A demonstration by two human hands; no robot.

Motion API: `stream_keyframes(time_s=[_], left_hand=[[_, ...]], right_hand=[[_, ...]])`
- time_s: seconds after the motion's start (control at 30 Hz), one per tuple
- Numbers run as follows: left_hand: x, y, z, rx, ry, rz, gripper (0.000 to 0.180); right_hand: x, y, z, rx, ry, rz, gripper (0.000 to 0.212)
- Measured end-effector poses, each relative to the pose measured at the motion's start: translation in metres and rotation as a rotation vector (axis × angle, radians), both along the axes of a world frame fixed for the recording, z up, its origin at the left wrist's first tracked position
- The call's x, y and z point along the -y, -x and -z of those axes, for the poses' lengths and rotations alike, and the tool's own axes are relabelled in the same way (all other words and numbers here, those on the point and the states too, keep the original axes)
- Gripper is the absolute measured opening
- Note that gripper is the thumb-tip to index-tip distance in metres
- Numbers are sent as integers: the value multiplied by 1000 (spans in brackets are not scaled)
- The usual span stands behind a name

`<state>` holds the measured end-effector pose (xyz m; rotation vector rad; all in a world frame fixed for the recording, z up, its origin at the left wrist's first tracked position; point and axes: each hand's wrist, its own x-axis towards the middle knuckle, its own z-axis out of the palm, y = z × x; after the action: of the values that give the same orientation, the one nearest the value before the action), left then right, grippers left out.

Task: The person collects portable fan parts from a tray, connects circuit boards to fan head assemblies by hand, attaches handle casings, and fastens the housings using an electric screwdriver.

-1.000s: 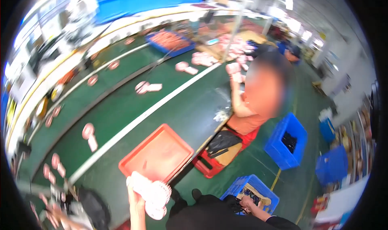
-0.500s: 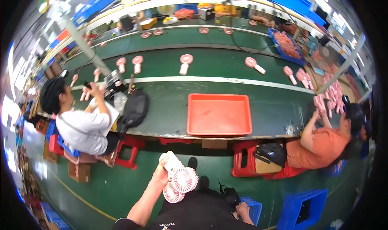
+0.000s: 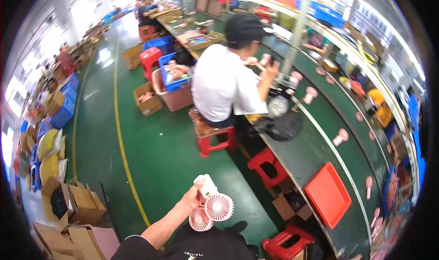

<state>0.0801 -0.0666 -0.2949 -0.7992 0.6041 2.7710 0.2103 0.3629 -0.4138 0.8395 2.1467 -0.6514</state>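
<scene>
Two pink-and-white handheld fans are gripped together by their handles in my left hand [image 3: 192, 197], low in front of my body. The nearer round grille [image 3: 219, 207] faces up, and the second grille [image 3: 200, 219] sits just below and left of it, partly overlapped. My fingers wrap around the white handles [image 3: 206, 185]. My right hand is out of the picture. More pink fans [image 3: 340, 137] lie spaced out along the green conveyor [image 3: 315, 143] at the right.
A person in white [image 3: 222, 84] sits at the bench on a red-legged stool [image 3: 212, 134]. An orange-red tray [image 3: 327, 195] lies on the bench. Red stools [image 3: 269, 167] stand beneath it. Cardboard boxes [image 3: 75, 205] line the left side, and yellow lines [image 3: 120, 141] mark the green floor.
My view has swung left, bringing the aisle and boxes in and moving the bench to the right. My left hand still holds both fans. My right hand has gone out of view.
</scene>
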Motion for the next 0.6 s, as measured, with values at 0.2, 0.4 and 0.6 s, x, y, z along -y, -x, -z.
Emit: stream_keyframes(time_s=[0.2,0.4,0.6], left_hand=[[152,-44,-5,75,15,-212,43],[261,-62,-11,57,78,-485,48],[335,-64,-15,128,218,-779,62]], right_hand=[[105,50,-10,25,-45,-200,26],[205,119,-10,25,-76,-365,28],[289,214,36,108,-133,-793,30]])
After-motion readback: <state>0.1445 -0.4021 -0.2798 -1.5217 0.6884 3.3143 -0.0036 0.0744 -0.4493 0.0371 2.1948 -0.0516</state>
